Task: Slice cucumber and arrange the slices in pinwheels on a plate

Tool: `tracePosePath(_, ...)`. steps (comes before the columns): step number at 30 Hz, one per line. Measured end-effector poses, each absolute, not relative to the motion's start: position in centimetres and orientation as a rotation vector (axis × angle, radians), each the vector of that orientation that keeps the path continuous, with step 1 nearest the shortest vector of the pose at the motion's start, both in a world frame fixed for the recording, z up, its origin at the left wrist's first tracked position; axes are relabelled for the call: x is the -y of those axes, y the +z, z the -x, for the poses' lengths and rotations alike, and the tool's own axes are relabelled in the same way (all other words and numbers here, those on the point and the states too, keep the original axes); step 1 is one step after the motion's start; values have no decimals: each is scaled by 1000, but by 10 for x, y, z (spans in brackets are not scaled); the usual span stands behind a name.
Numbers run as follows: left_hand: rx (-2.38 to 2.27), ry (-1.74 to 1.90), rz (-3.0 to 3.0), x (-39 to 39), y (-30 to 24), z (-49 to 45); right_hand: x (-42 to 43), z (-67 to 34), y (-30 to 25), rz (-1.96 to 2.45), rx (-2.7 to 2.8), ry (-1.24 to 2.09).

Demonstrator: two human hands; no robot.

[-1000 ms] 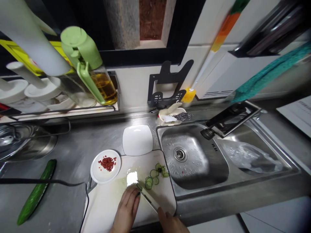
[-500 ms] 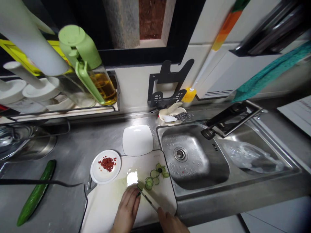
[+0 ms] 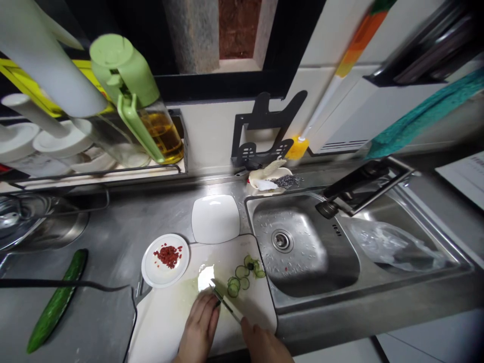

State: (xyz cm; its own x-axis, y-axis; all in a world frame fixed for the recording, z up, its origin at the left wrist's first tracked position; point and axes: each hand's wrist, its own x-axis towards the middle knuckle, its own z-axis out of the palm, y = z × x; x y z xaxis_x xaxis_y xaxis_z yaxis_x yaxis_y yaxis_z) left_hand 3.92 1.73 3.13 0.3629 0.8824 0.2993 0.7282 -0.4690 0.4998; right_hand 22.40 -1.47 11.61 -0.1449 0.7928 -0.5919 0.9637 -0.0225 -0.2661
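My left hand (image 3: 199,322) is closed over a small cucumber piece (image 3: 218,303), mostly hidden by the fingers, on the white cutting board (image 3: 157,322). Gripped by its handle, a knife (image 3: 227,302) extends from my right hand (image 3: 264,344). Its blade lies close beside the left fingertips, with the tip pointing up and left over the board. To the right of the blade, several thin cucumber slices (image 3: 233,287) lie scattered, with more bunched near the board's right edge.
A white plate of small red berries (image 3: 168,256) overlaps the board's left corner, and a white square dish (image 3: 215,219) sits behind. A whole cucumber (image 3: 56,307) lies at left. The steel sink (image 3: 310,242) adjoins the board; a green-topped oil bottle (image 3: 162,136) stands on the rack.
The knife has shifted slightly up and left, its tip now reaching farther past the left fingertips. My left hand has moved down a little and keeps its hold. The view has shifted slightly.
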Motion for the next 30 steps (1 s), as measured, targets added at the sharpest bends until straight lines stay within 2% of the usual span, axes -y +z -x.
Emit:
tracePosePath(10,-1412,740,-2342,-17,29,-38,6,-216,102,-1890,-2046,-902)
tracePosePath(16,-1400,787,-2339,-18,29,-39,2,-209,82,-1861,-2110,-782)
tracePosePath(24,-1413,786,-2314,-19,32,-39,-16,-199,98,-1815,-2015,-848)
tracePosePath(30,-1429,759,-2288,-18,33,-40,-4,-207,86,-1840,-2093,-780)
